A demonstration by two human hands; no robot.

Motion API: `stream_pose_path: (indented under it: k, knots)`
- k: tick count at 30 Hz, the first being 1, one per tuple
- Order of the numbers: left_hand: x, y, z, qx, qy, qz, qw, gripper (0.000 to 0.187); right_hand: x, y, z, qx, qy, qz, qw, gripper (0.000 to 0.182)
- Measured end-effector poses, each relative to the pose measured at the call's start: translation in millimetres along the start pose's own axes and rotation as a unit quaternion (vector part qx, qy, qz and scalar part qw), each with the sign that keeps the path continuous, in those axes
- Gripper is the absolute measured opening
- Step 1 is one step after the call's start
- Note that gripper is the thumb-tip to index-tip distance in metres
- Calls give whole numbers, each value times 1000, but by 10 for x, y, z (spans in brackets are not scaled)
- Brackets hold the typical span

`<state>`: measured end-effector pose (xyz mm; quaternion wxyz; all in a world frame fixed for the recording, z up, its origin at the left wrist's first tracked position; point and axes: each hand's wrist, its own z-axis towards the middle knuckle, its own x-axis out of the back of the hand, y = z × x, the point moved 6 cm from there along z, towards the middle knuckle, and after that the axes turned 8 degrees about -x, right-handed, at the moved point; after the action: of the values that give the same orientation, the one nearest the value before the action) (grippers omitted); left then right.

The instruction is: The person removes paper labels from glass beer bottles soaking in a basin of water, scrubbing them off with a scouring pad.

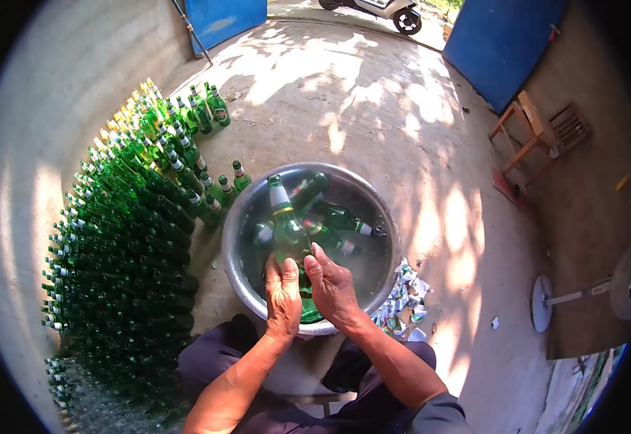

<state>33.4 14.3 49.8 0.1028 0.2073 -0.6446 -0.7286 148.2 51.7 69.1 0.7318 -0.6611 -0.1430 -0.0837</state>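
Observation:
Between my two hands is a green glass bottle [290, 235], held over the near half of a round metal basin [232, 264]. Its neck, with a pale label, points away from me. My left hand [284, 295] is wrapped round the bottle's left side, and my right hand [332, 286] closes on its right side with the thumb up. Cloudy water fills the basin, and several more green bottles lie in it, among them one on the right [341, 217] with its neck toward the rim. The fingers under the bottle are partly hidden.
Many green bottles [135, 246] stand packed along the left wall. Torn labels [402, 300] lie on the floor right of the basin. Farther right are a wooden chair [529, 134] and a fan [542, 304]. Blue doors [500, 47] and a scooter [380, 9] are at the top.

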Motion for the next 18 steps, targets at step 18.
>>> stream_pose_path:
  k: [18]
  knots:
    - [29,48,13,-12,1,26,1000,39,41,-245,-7,93,47,19,994,31]
